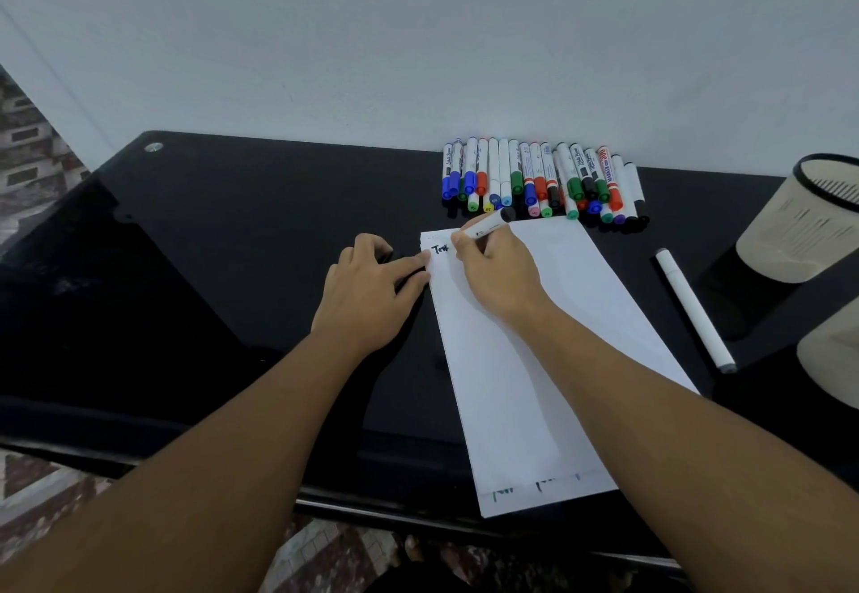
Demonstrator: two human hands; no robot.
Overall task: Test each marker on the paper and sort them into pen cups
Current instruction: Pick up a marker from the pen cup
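Now gripping black marker (489,223) in right hand (497,276), fingers curled round barrel, tip down-left on paper (534,360), cap end up-right; left hand (372,295) flat, fingers straight, pressing paper's left edge.

1. Left hand (367,286): bare, no glove, no ring, no watch or band at the wrist.
2. Right hand (499,269): bare, no glove or ring, wrist bare too.
3. Both forearms bare along their whole visible length, no sleeve edge in view.
4. Fingernails short where visible.
5. No marks or tattoos visible.
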